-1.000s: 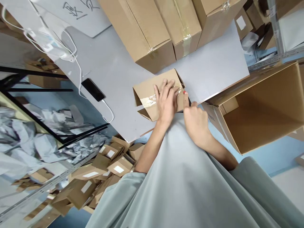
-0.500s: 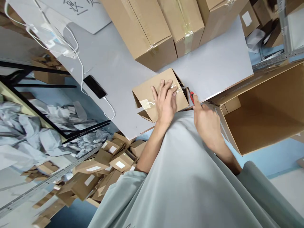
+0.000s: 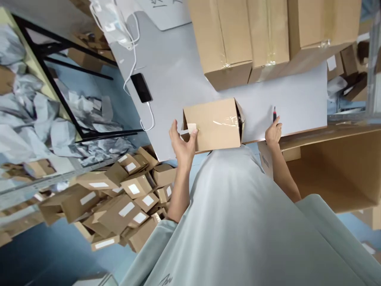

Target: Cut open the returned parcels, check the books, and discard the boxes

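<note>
A small cardboard box (image 3: pixel 214 123) lies at the table's front edge, with clear tape on its top and gaps at both ends. My left hand (image 3: pixel 183 145) is at its left end, thumb on the white label (image 3: pixel 192 128) and the other fingers spread out. Right of the box, apart from it, my right hand (image 3: pixel 273 132) is closed round a red and black cutter (image 3: pixel 274 114) whose tip points away from me over the table.
Large taped boxes (image 3: pixel 268 35) stand along the table's back. A black phone (image 3: pixel 141 87) with white cables lies at left. Beside the table at right is a big open carton (image 3: pixel 333 171). Small labelled boxes (image 3: pixel 119 210) are heaped lower left, near shelves of grey bags (image 3: pixel 44 115).
My left hand has moved from the box's top to its left end. My right hand has drawn away rightward with the cutter. The box sits straighter, and the whole view has turned.
</note>
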A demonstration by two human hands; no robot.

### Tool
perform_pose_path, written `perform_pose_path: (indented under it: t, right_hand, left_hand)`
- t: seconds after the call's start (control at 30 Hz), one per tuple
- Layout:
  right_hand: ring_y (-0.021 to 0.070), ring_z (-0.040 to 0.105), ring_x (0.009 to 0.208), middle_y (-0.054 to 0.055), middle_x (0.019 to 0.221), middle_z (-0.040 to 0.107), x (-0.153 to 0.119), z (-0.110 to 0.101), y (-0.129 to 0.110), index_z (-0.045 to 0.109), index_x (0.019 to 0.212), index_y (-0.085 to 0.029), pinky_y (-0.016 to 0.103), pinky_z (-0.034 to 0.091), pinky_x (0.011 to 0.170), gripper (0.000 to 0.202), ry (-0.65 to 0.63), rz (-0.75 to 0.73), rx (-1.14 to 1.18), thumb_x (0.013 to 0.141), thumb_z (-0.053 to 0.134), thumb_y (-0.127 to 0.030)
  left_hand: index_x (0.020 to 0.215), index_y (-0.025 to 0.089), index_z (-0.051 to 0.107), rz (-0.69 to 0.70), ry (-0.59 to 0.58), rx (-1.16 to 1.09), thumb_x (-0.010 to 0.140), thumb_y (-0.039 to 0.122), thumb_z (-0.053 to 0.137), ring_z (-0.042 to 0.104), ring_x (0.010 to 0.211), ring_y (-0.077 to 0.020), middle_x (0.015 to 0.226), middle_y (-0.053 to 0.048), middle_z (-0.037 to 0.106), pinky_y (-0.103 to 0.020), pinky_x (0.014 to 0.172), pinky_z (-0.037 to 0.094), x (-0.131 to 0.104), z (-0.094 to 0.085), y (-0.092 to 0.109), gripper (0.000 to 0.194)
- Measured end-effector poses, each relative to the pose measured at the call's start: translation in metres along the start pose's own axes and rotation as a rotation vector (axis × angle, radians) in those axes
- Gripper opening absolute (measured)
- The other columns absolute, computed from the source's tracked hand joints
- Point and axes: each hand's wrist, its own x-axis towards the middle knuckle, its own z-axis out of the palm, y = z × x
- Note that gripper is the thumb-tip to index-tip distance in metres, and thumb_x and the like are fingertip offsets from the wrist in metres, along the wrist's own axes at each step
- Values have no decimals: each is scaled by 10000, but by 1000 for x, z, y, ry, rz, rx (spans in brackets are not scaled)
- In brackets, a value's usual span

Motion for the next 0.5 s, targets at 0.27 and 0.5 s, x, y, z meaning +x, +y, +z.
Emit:
perform_pose_path:
  t: [0.27, 0.5]
  right_hand:
    - [376, 635, 1470, 311, 1595, 623, 1, 16, -37, 428, 1749, -94, 610, 524, 1255, 724, -107, -217, 342, 1114, 458, -441]
    - [242, 805, 1140, 114, 1338, 811, -34, 22, -130, 681, 1397, -267, 393, 672, 987, 709, -654, -205, 920, 987, 580, -836]
  left_hand:
    - [1493, 220, 718, -161, 47, -290, 869, 907, 820, 752, 1382, -362, 1600, -213, 695, -527, 1216, 618, 7, -29, -68, 934]
    - [1434, 158, 714, -319, 173, -382, 896, 858, 830, 705, 1482, -354, 1558, -251, 722, -543, 1332, 524, 7, -47, -128, 890]
